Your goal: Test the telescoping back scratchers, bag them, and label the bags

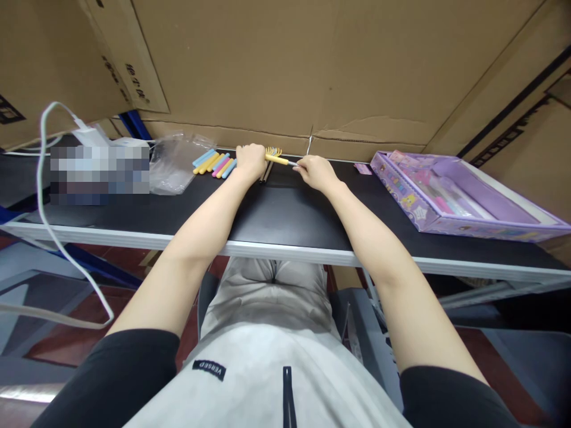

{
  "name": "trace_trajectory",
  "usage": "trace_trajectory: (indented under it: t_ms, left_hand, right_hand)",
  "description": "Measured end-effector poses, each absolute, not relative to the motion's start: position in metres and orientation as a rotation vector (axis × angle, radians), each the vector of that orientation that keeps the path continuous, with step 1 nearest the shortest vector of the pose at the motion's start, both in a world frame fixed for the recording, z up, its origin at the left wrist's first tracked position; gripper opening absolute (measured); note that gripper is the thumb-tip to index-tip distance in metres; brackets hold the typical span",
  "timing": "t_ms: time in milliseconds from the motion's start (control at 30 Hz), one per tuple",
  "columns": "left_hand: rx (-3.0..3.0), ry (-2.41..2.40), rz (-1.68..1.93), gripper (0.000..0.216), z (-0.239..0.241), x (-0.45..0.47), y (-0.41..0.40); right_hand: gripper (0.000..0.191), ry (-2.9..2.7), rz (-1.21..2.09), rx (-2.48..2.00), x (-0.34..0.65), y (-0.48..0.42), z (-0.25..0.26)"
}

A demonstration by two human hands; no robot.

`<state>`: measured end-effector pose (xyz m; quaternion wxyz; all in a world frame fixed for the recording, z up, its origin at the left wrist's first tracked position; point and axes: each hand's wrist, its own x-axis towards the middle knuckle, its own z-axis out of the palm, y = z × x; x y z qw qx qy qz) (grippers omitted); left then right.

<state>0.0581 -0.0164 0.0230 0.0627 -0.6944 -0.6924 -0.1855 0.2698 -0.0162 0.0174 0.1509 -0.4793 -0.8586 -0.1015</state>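
My left hand [250, 160] is closed around a bunch of pens, with yellow ends [273, 152] fanning out past the fingers and dark tips poking out below. My right hand [314, 172] pinches the silver tip of a single yellow pen [279, 159] that reaches across to the left hand. Both hands rest at the far side of the black table [276, 214]. Several loose blue, yellow and pink pens [215, 163] lie just left of my left hand.
A crumpled clear plastic bag [173, 160] lies left of the pens, beside a white charger and cable [42, 178]. A purple stationery gift box [450, 193] sits open at the right. Cardboard sheets [285, 65] wall off the table's back.
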Motion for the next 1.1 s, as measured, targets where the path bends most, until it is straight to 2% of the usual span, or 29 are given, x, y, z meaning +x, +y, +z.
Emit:
trace_trajectory:
  t_ms: [667, 933, 1100]
  left_hand:
    - [-2.523, -1.595, -0.351, 0.039, 0.024, 0.082, -0.041]
    - [-2.618, -1.552, -0.370, 0.042, 0.019, 0.093, -0.043]
    - [-2.594, -1.678, -0.381, 0.048, 0.006, 0.112, -0.046]
  right_hand:
    - [0.030, -2.431, -0.330, -1.284, 0.285, 0.003, 0.012]
    - [0.046, -2.220, -0.328, -1.407, 0.306, 0.016, 0.004]
    - [0.046, -2.321, -0.167, -1.569, 0.295, 0.007, 0.002]
